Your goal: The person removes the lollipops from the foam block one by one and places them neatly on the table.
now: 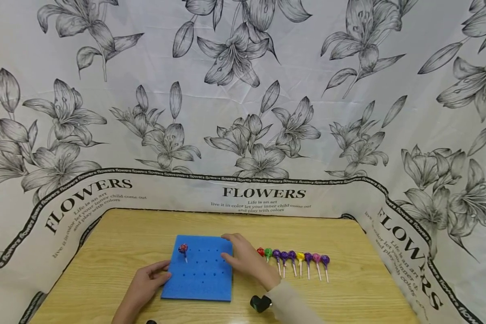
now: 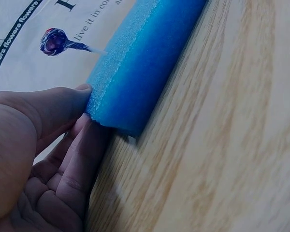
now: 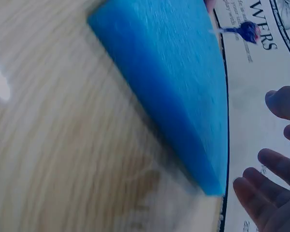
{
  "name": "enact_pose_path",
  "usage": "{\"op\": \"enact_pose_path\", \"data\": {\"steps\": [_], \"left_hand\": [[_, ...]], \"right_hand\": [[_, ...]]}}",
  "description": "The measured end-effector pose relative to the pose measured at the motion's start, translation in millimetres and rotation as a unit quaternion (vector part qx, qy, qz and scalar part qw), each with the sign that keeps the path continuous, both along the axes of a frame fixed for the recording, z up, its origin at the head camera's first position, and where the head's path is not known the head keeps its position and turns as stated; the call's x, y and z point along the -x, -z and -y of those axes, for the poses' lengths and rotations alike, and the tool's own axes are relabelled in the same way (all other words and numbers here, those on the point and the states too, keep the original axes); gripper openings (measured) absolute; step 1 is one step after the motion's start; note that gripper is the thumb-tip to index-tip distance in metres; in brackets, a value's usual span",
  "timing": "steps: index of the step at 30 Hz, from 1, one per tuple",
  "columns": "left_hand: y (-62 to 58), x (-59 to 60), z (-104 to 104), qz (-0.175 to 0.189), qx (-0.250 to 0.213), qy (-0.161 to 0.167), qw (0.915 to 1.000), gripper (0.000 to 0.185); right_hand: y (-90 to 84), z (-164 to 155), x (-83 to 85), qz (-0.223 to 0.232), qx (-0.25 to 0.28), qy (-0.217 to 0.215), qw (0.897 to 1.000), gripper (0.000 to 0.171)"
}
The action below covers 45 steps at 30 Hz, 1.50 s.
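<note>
Left hand (image 2: 38, 145) grip on blue foam block (image 2: 140, 63) edge, lollipop (image 2: 55, 41) above

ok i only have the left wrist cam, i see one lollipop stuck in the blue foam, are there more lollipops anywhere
observer: yes, the head view shows a row of lollipops lying on the table, just right of the foam block. nine show.
operator: and where's the right hand
observer: the right hand lies over the block's right edge, fingers straight, holding nothing.
operator: where on the block is that one lollipop
observer: the standing lollipop is in the far left part of the hole grid. the other holes that show are empty.
</note>
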<state>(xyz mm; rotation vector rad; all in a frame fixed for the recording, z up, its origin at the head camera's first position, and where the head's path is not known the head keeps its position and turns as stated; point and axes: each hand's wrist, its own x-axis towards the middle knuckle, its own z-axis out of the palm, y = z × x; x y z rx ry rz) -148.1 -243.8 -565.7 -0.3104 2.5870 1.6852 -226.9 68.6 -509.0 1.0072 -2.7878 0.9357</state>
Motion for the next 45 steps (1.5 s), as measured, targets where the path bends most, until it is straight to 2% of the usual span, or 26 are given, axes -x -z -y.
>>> {"op": "enact_pose_path", "data": {"steps": [8,18,30,37,45], "left_hand": [[2.4,-0.3,1.1,0.003,0.009,0.0,1.0,0.043],[1.0,-0.4,0.6,0.005,0.001,0.001,1.0,0.043],[1.4,0.0,2.1,0.004,-0.007,0.004,1.0,0.047],[1.0,0.1,2.5,-0.001,-0.013,0.007,0.9999,0.047],[-0.4,-0.7,3.2,0.005,-0.011,0.003,0.9999,0.047]], "right_hand": [[2.2,47.2,-6.4,0.025,0.028,-0.034,0.999,0.052],[-6.8,81.9,-8.8,0.013,0.034,-0.064,0.997,0.049],[1.4,97.1,-9.8,0.027,0.036,-0.046,0.998,0.044],[10.6,106.2,-10.3,0.057,0.081,-0.046,0.994,0.043],[18.7,116.3,-12.6,0.083,0.147,-0.024,0.985,0.021]]}}
